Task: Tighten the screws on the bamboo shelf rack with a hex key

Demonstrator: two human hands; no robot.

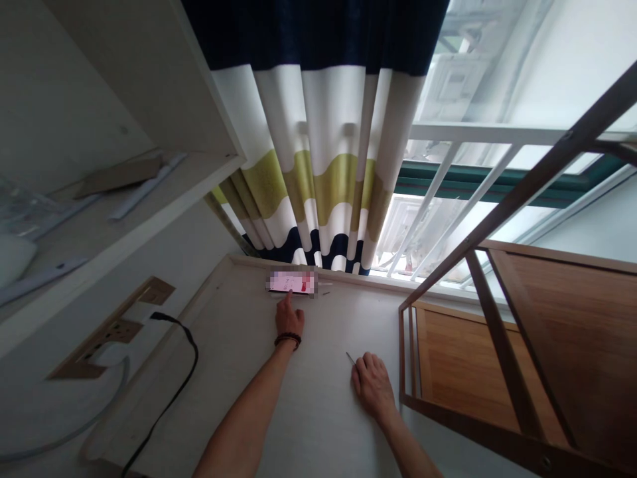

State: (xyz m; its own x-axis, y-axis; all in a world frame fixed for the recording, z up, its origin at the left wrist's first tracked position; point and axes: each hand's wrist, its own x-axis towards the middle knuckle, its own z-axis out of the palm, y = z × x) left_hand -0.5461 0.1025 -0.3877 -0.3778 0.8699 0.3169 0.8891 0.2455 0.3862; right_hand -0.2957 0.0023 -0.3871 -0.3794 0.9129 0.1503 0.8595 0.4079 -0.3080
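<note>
Head view: a phone (292, 281) (its screen blurred) is seen at the frame's centre, lying on the white worktop (318, 411) just below the striped curtain (318, 166). It is touched by the left hand (289, 320), with the index finger stretched out, the other fingers curled and nothing gripped. A thin metal pin (350, 358) is gripped in the closed right hand (373, 386), lower right of centre.

Pale desk (318, 411): phone (292, 281) at far edge, black cable (174, 392) left.
</note>
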